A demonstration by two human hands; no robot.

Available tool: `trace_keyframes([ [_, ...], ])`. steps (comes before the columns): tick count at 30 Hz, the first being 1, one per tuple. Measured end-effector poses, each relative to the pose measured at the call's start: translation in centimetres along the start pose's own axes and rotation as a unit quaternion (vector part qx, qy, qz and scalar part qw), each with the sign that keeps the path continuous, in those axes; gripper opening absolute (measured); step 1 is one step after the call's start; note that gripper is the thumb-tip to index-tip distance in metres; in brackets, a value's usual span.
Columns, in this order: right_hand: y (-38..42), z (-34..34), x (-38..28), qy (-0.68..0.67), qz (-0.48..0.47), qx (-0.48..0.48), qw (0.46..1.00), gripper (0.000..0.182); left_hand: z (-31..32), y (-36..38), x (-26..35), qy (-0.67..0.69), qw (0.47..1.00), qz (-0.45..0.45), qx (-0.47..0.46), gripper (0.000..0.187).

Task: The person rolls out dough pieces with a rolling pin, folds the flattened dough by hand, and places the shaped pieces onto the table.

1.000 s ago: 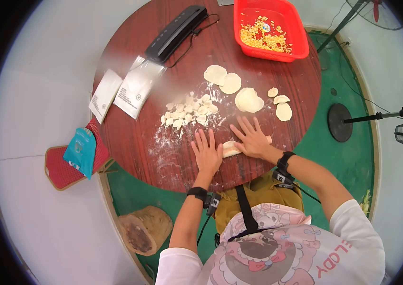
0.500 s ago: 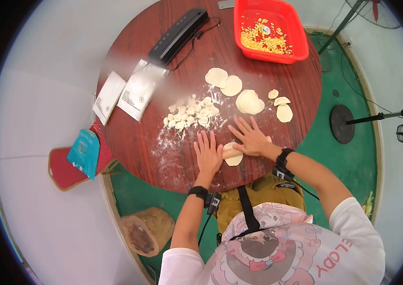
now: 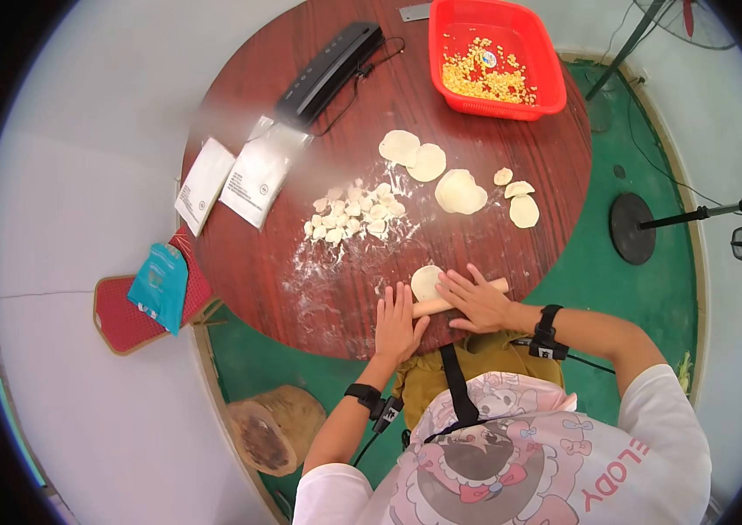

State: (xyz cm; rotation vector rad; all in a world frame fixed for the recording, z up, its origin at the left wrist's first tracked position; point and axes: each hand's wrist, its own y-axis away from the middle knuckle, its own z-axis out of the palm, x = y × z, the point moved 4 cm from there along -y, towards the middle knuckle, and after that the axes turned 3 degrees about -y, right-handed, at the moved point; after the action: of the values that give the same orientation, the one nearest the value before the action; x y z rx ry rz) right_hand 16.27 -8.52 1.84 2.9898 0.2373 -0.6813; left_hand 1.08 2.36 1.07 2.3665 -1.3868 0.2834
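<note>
My left hand (image 3: pixel 399 322) and right hand (image 3: pixel 478 302) lie on the rolling pin (image 3: pixel 461 297) at the table's (image 3: pixel 248 254) near edge, a dough round (image 3: pixel 425 282) just behind it. Dough pieces (image 3: pixel 353 214) sit mid-table, flat wrappers (image 3: pixel 428 162) behind-right. Basket (image 3: pixel 537 52) at far right edge, sealer (image 3: pixel 327 61) far left, packets (image 3: pixel 253 175) at left edge.

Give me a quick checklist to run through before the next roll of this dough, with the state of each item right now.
1. Both hands on the rolling pin: ok. The left hand and right hand lie flat on it.
2. Dough disc in front of the pin: ok, just beyond it.
3. Flour under the disc: cannot tell; flour shows to its left only.
4. Finished wrappers out of the way: ok, farther up the table.
5. Pile of small dough pieces apart from the disc: ok.
6. Disc evenly thin: cannot tell.
</note>
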Motion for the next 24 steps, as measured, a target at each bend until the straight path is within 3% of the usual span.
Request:
trace_keyframes([
  [3, 0.3, -0.8, -0.7, 0.007, 0.025, -0.009, 1.0, 0.076, -0.5, -0.1, -0.5, 0.107, 0.994, -0.013, 0.004, 0.069],
  [4, 0.2, -1.6, -0.9, 0.007, 0.046, 0.043, 0.998, 0.062, -1.2, -0.3, -0.6, 0.149, 0.987, -0.008, 0.066, 0.061],
  [5, 0.2, -1.3, -0.7, 0.007, 0.05, 0.047, 0.998, 0.062, -1.5, -0.8, -0.8, 0.146, 0.987, -0.003, 0.064, 0.061],
  [7, 0.2, -0.4, -0.2, 0.101, 0.065, 0.072, 0.99, 0.039, -3.5, -2.8, -0.4, 0.234, 0.97, -0.07, 0.018, 0.05],
  [8, 0.2, -0.1, -0.1, 0.1, 0.069, 0.077, 0.99, 0.039, -3.3, -3.8, -0.5, 0.197, 0.977, -0.031, 0.073, 0.042],
  [9, 0.2, 0.1, -0.2, 0.139, 0.038, 0.083, 0.986, 0.03, -2.8, -4.9, -0.7, 0.193, 0.978, -0.025, 0.072, 0.042],
  [10, 0.1, 0.0, -0.5, 0.178, 0.008, 0.088, 0.98, 0.021, -2.7, -6.0, -0.4, 0.101, 0.992, 0.006, 0.07, 0.042],
  [11, 0.3, -0.2, -0.4, 0.179, 0.014, 0.093, 0.979, 0.021, -2.4, -6.9, 0.0, 0.009, 0.997, 0.038, 0.067, 0.042],
  [13, 0.8, -0.9, -0.9, 0.171, -0.01, 0.091, 0.981, 0.022, -2.5, -8.0, 0.6, -0.007, 0.995, 0.038, 0.088, 0.037],
  [16, 2.4, -1.8, -0.6, 0.156, -0.021, 0.072, 0.985, 0.022, -1.6, -9.2, 1.0, 0.043, 0.998, 0.044, 0.024, 0.027],
  [21, 6.5, -2.8, 0.9, 0.123, 0.013, 0.073, 0.99, 0.027, -1.1, -9.5, 0.0, 0.07, 0.996, 0.017, 0.058, 0.018],
  [24, 8.9, -3.7, 1.8, 0.028, 0.08, 0.088, 0.993, 0.03, -0.7, -9.7, -0.1, 0.084, 0.995, 0.018, 0.048, 0.015],
])
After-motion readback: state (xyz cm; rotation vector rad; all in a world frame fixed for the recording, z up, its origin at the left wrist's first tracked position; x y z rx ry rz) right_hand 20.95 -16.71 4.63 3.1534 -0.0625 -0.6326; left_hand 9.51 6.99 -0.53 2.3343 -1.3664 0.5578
